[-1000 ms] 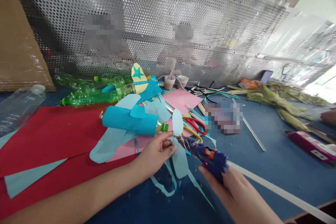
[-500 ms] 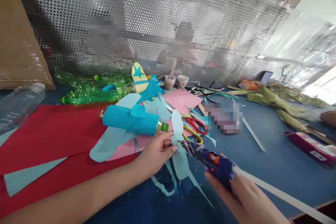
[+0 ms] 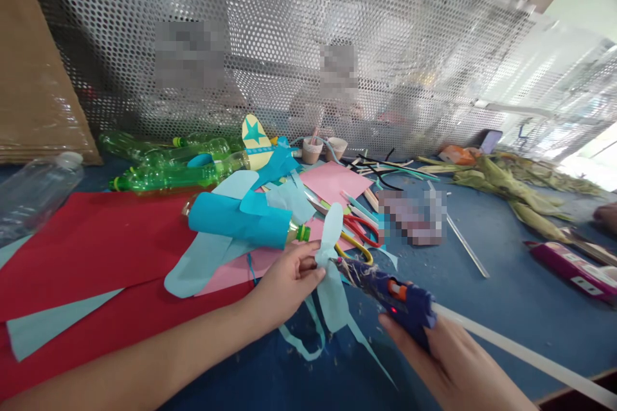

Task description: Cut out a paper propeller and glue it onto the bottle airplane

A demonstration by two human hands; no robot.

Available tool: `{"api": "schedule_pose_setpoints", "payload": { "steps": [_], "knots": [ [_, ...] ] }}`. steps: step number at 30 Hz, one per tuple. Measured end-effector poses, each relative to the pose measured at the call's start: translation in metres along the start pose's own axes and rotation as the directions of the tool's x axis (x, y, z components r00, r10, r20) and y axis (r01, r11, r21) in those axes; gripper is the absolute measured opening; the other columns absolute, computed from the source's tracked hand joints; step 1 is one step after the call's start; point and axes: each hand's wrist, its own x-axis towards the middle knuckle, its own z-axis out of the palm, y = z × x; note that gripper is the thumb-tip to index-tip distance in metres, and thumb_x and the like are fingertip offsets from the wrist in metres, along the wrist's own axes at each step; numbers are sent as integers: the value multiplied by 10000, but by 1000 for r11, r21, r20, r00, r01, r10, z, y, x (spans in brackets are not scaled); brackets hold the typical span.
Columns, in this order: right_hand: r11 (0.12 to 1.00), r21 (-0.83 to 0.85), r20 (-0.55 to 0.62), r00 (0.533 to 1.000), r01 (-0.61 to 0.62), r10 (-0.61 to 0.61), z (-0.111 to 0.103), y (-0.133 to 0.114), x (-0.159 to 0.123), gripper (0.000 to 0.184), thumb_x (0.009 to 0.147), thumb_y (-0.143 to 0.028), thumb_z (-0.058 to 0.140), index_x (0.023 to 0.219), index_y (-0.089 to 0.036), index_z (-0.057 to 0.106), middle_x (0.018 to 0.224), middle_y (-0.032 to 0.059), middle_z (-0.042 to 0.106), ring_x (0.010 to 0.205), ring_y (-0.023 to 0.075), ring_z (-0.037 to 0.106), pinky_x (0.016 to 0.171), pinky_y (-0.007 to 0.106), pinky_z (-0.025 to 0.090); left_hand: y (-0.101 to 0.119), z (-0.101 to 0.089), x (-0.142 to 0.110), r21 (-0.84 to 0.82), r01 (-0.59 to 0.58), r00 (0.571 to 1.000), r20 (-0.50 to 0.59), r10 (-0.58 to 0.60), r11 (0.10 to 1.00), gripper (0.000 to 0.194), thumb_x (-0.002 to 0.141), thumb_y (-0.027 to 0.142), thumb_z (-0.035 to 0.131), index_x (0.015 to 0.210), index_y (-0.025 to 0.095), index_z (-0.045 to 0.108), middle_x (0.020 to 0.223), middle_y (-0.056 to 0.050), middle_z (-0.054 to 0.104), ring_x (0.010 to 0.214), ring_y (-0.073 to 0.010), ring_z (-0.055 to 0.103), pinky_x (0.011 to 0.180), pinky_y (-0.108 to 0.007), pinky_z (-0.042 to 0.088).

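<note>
Left hand point(image 3: 288, 284): paper propeller point(image 3: 333, 295) got pinched
Right hand point(image 3: 456, 353): glue gun point(image 3: 415, 306) gripped, lower right
Gluing: seemingly underway; steadiness was probably needed next

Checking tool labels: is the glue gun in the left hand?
No, the right hand holds the glue gun; the left hand pinches the light-blue paper.

White glare washes out the right edge — the perforated screen point(image 3: 274, 19) shines, hazy and stretched rightward.
</note>
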Motion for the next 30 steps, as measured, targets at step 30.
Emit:
{"api": "schedule_pose_setpoints", "payload": {
  "steps": [30],
  "knots": [
    [931, 237, -5, 958, -277, 286, 14, 1, 6, 442, 950, -551, 441, 922, -207, 718, 745, 82, 728, 676, 251, 693, 625, 318, 576, 3, -2, 1, 117, 121, 992, 10, -123, 986, 615, 721, 347, 698, 1271, 136, 519, 1001, -102, 707, 1026, -265, 667, 882, -381, 495]
  ]
}}
